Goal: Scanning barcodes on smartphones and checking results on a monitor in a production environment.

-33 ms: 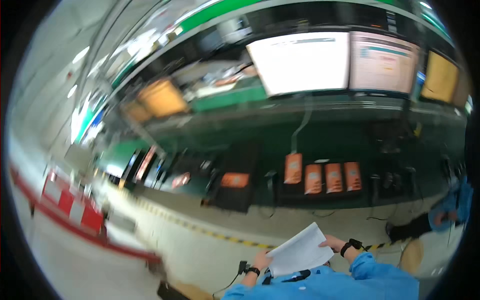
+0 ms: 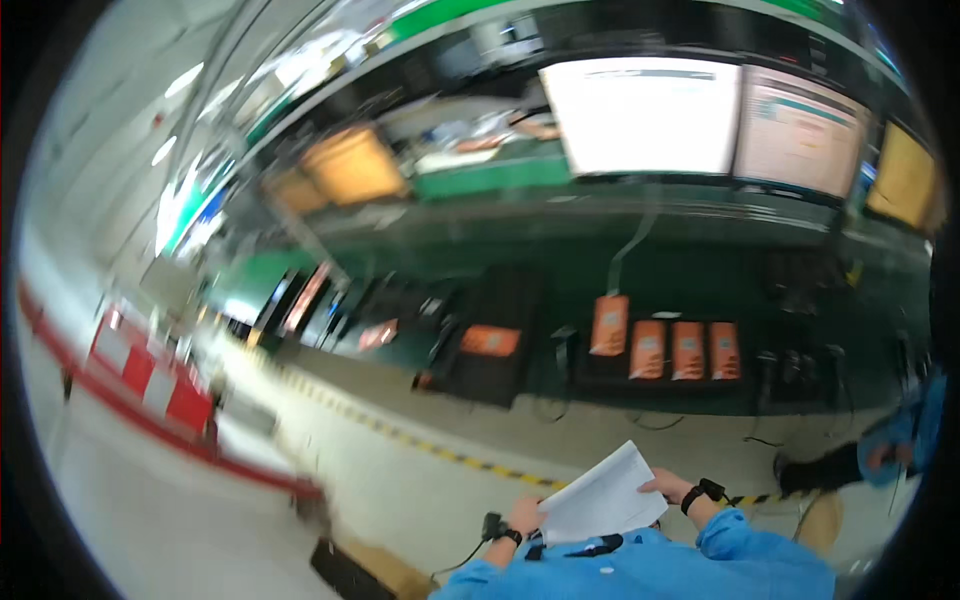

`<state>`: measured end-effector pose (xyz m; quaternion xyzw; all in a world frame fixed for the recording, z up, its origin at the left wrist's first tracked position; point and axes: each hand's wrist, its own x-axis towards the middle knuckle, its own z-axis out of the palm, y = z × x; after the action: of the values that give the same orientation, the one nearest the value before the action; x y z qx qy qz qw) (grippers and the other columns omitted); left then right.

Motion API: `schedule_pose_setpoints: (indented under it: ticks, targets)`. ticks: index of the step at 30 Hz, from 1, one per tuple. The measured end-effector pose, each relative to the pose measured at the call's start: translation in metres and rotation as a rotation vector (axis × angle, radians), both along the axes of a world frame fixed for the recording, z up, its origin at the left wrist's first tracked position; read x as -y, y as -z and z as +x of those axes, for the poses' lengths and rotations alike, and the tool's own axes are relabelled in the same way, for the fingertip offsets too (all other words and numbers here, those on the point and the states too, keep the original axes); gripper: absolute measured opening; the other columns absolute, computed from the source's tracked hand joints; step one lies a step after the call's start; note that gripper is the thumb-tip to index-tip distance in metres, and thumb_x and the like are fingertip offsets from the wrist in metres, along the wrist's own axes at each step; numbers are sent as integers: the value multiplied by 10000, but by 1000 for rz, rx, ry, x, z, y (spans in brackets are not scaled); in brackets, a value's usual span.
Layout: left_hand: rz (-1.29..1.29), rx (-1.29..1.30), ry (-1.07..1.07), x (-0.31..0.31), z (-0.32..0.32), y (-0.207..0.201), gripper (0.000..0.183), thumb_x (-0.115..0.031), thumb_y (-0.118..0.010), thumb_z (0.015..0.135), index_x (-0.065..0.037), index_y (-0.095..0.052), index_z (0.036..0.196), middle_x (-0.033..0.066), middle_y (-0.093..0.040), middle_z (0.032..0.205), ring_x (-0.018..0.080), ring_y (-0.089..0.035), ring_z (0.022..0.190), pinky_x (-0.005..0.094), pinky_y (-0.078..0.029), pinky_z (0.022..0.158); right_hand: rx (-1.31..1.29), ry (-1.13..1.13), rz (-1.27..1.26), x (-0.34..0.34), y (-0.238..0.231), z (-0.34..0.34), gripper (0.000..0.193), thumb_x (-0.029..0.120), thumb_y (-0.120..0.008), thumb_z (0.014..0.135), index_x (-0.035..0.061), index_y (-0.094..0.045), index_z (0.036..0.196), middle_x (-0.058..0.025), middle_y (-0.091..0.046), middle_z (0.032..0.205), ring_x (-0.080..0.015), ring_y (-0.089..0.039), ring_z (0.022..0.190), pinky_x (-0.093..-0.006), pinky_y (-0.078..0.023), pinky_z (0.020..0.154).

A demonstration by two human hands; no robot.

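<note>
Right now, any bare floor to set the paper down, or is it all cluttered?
Bare patch: pale floor between the yellow-black striped line and the red-white barrier. Crowded: dark bench with orange packs and trailing cables. Both hands, left hand and right hand, hold the white paper. Another person's blue sleeve occupies the right edge.
</note>
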<state>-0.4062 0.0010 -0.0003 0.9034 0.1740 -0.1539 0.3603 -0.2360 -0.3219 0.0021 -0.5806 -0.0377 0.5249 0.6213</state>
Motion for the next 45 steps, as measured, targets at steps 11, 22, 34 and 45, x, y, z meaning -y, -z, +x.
schedule_pose_setpoints:
  ticks: [11,22,34,45]
  targets:
    - [7,346,-395,-218,-216,-4,528,-55,-484,768,-103,-466,1294,186,-542,1231,367,-547,1094,436,-425,956,177,-112,-50,-344,-24,-122,250,171,-614,840,20,-603,1038,-55,-644,933,-182,-610,863,-302,-481,787]
    - [195,133,-1631,-366,-462,-13,628,-118,-558,679,-112,-437,1296,241,-617,1029,420,-581,978,482,-462,853,350,-808,-751,-503,125,-94,198,185,-628,820,4,-606,897,-109,-619,693,-219,-601,588,-342,-459,494]
    - [42,43,-2004,-371,-584,61,299,-238,-557,816,-9,-611,1000,198,-643,925,357,-601,939,451,-464,815,452,-988,-227,-806,132,-121,208,207,-577,889,24,-581,987,-60,-612,762,-137,-577,637,-282,-478,575]
    - [-474,-358,-1398,-474,-587,222,429,-353,-560,824,-27,-606,1099,216,-649,1018,371,-603,986,435,-478,857,588,-387,-530,-719,71,-180,215,222,-570,870,12,-601,900,-64,-630,715,-141,-587,635,-302,-476,598]
